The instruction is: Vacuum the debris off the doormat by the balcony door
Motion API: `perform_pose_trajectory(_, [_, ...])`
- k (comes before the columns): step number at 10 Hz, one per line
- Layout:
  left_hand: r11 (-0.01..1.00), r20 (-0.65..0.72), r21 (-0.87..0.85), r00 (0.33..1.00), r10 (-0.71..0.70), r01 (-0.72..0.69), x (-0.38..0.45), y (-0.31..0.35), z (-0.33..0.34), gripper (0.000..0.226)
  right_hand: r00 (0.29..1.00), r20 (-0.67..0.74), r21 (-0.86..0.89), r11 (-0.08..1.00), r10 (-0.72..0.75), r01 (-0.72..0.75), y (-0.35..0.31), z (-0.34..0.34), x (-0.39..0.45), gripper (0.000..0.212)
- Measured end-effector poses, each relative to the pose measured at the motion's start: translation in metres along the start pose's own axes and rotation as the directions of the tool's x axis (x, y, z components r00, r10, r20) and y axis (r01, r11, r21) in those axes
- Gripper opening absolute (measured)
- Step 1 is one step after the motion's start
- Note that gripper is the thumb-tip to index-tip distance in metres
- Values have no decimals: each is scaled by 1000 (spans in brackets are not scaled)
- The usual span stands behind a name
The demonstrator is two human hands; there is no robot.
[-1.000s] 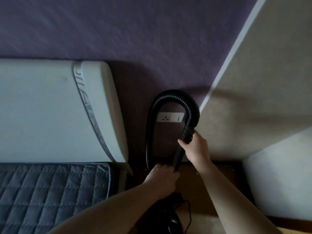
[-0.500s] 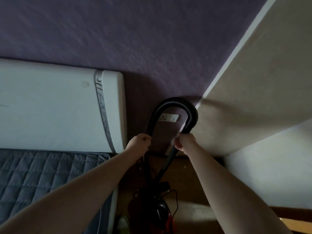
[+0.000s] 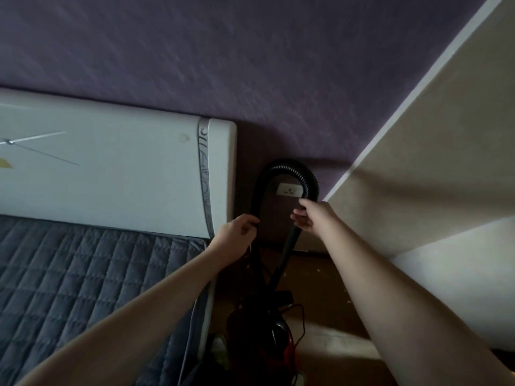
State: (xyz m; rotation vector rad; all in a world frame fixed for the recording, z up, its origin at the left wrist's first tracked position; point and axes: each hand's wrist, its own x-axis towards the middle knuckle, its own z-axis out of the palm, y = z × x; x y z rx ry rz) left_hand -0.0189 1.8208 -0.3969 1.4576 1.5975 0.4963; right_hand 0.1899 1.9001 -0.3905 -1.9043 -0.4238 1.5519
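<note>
**Getting the vacuum hose free before you head for the doormat**

The purple wall fills the space beyond your hands, faintly streaked in texture, with a cream panel slanting away to the right of them. To the left of your hands stands the smooth white headboard with a patterned silver strip near its rounded edge, and below it the grey quilted mattress cover, soft and stitched in squares.

Between and below your hands sits the vacuum cleaner, dark with a glossy red body, on the brown floor, which shows a few pale specks. Its ribbed black hose arches up over your hands in a tight loop, just in front of a white wall socket.

Your left hand has its fingers curled round the left leg of the hose. Your right hand holds the rigid black wand where the hose joins it, fingers wrapped loosely.

The doormat and the balcony door are not in view, so judge this as preparation only. Lift both legs of the loop together and ease the arch open rather than pulling one side; ribbed hose kinks if bent sharply. Mind the thin cord trailing beside the body below your right hand, and keep it out of the hose before you carry anything away.
</note>
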Motion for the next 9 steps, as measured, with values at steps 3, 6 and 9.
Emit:
perform_pose_trajectory(3, [966, 64, 251, 997, 41, -56, 3, 17, -13, 34, 982, 9, -524, 835, -190, 166, -4, 41, -5, 33])
perform_pose_trajectory(6, [812, 54, 578, 996, 64, -84, 8, 3, -32, 39, 957, 106, -657, 703, -271, 272, 2, 62, -9, 30])
perform_pose_trajectory(9, [589, -68, 801, 961, 267, -106, -18, 31, -57, 34, 932, 285, -690, 627, -225, 362, 4, 9, -73, 43])
